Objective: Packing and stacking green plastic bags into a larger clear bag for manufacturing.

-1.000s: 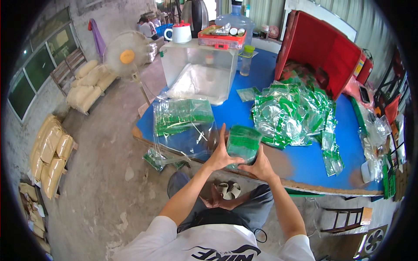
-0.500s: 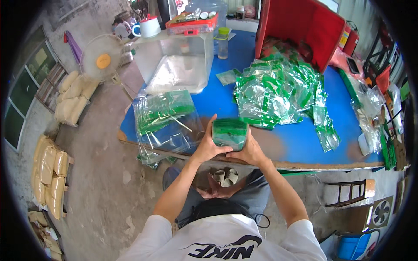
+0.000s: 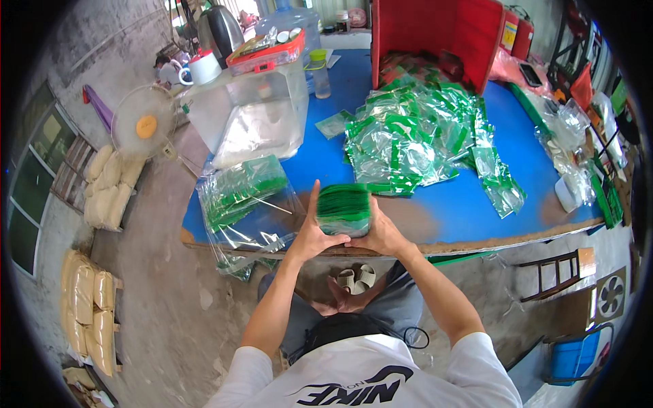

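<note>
A thick stack of clear plastic bags with green edges [image 3: 343, 209] is squeezed between my two hands at the front edge of the table. My left hand [image 3: 317, 234] presses its left side, thumb along the near face. On the opposite side my right hand [image 3: 382, 231] grips it, and the thumbs almost meet at the front. Left of the stack lies a large clear bag [image 3: 248, 197] with more green-edged bags in it. Beyond my hands spreads a loose heap of green-edged bags [image 3: 411, 136], spilling from a tipped red bin [image 3: 435, 37].
A clear plastic box [image 3: 265, 115] stands at the back left of the blue table [image 3: 320, 166], carrying a red-lidded case [image 3: 266, 54] and a white pot [image 3: 203, 69]. A yellow-lidded bottle [image 3: 320, 75] is beside it. At right are a phone [image 3: 530, 75] and crumpled plastic [image 3: 568, 129].
The view has shifted, so the table appears turned and moved left. The stack in my hands has tilted, showing more of its green layered edges. Both hands keep their grip.
</note>
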Demonstrator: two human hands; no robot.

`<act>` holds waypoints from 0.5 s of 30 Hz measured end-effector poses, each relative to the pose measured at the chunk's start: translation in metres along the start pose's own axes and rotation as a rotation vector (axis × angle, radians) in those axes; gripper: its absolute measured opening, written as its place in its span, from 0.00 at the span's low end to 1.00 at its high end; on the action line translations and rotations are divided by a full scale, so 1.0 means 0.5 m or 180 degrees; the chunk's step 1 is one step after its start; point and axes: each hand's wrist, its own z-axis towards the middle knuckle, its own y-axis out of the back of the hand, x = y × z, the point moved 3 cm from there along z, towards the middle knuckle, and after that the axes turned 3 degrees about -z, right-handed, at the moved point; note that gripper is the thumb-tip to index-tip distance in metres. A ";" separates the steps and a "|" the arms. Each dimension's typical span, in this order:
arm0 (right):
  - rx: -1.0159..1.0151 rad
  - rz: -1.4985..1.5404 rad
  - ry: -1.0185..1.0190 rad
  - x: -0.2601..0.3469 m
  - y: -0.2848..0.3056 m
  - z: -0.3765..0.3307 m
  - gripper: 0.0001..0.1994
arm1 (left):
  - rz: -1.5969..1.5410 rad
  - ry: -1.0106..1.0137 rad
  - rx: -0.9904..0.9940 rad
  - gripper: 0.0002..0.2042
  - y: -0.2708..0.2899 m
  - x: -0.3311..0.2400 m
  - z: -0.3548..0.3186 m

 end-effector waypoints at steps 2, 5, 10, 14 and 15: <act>-0.0033 -0.0039 0.0099 0.004 0.000 -0.001 0.58 | -0.0490 0.0016 -0.0138 0.70 0.003 0.024 -0.004; -0.0126 -0.0072 0.0282 0.008 -0.002 0.001 0.58 | -0.0945 0.0176 -0.0302 0.70 0.005 0.062 -0.015; -0.0186 0.0353 0.0116 0.005 0.004 0.006 0.56 | -0.0069 0.0002 -0.0135 0.69 -0.006 0.017 0.006; -0.0046 -0.0303 0.0127 0.010 0.006 0.014 0.55 | 0.0302 0.0104 0.0053 0.68 0.014 0.082 -0.010; 0.0000 -0.0420 0.0077 0.000 0.005 0.009 0.55 | -0.0048 0.0172 -0.0089 0.67 0.000 0.063 -0.005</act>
